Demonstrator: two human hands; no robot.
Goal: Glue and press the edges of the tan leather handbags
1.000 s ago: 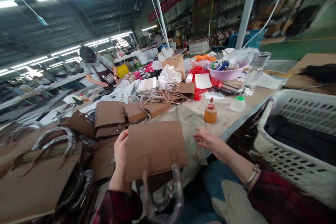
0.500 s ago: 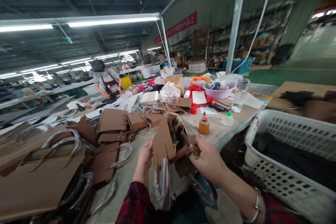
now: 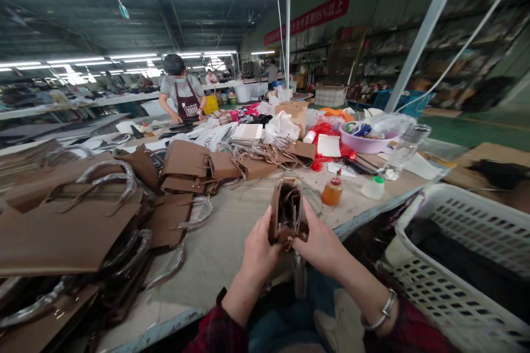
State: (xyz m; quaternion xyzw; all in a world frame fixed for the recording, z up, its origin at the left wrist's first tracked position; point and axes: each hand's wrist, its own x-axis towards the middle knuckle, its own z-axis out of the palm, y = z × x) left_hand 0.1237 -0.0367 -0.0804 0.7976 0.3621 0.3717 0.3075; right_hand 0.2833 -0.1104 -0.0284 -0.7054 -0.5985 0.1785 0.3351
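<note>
A small brown handbag [image 3: 289, 207] is gripped between my two hands over the table's front edge, its open top facing me so that the dark inside shows. My left hand [image 3: 260, 245] presses on its left side. My right hand [image 3: 321, 240] holds the right side, its thumb near a metal clasp at the front. A plastic-wrapped handle [image 3: 298, 274] hangs below the bag. Left of my hands, more brown handbags [image 3: 184, 162] lie on the table, and a large brown tote [image 3: 70, 231] with wrapped handles is piled at the near left.
An orange glue bottle [image 3: 332, 192] and a green-capped bottle [image 3: 374, 187] stand to the right, near a clear bottle [image 3: 408, 149] and a purple basin [image 3: 368, 140]. A white plastic basket [image 3: 451, 265] with dark cloth is at my right. A co-worker [image 3: 182, 94] stands across the table.
The handbag has turned upright and its sides have come together between my hands. My left hand has moved closer to the right. The camera view has shifted left and down.
</note>
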